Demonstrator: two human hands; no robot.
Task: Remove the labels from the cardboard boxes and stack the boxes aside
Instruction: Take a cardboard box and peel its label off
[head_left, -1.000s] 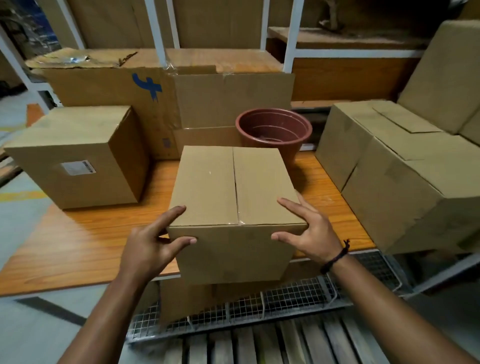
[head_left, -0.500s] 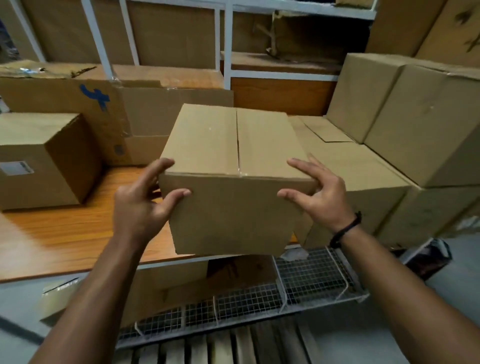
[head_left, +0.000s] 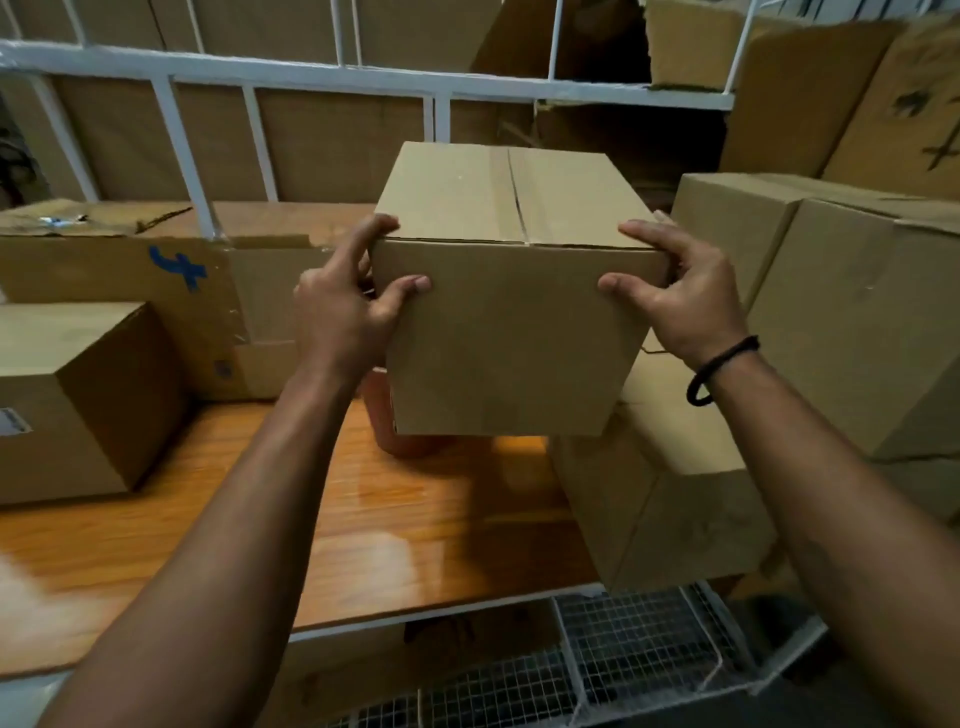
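Both hands grip the box (head_left: 509, 312) by its near top corners. The left hand (head_left: 343, 312) has its thumb on the front face and its fingers round the left side. The right hand (head_left: 675, 301) mirrors it on the right side, with a black wristband (head_left: 719, 369) on that wrist. The box is in the air above the table (head_left: 363, 519), upright, its taped top seam running away from the camera; no label shows on the faces in view.

Just behind its lower left corner, a sliver of a reddish pot (head_left: 382, 415) shows. On the table at far left sits a labelled box (head_left: 93, 405), with its white label (head_left: 13, 422) at the frame's edge. Behind that one lies a long box (head_left: 119, 291) with a blue mark. To the right stands a stack (head_left: 857, 322) of plain boxes, close to the held one. Below the table's front edge is a wire rack (head_left: 623, 649).
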